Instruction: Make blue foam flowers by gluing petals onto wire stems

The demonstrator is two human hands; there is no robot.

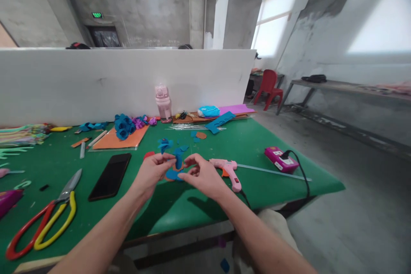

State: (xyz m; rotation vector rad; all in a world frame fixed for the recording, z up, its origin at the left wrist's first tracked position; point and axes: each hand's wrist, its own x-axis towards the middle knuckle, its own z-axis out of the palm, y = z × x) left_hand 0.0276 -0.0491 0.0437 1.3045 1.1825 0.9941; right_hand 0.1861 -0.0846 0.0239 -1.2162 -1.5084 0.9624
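Both forearms reach over the near edge of the green table (pixel 199 209), bare cloth beneath them. Left hand (pixel 152 172) and right hand (pixel 201 175) meet, fingertips pinched on a small blue foam piece (pixel 178 159); the grip itself is partly hidden. Pink glue gun (pixel 228 170) lies at 3 o'clock, black phone (pixel 111 175) at 9.

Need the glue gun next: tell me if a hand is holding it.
No. The glue gun lies on the table; both hands hold blue pieces.
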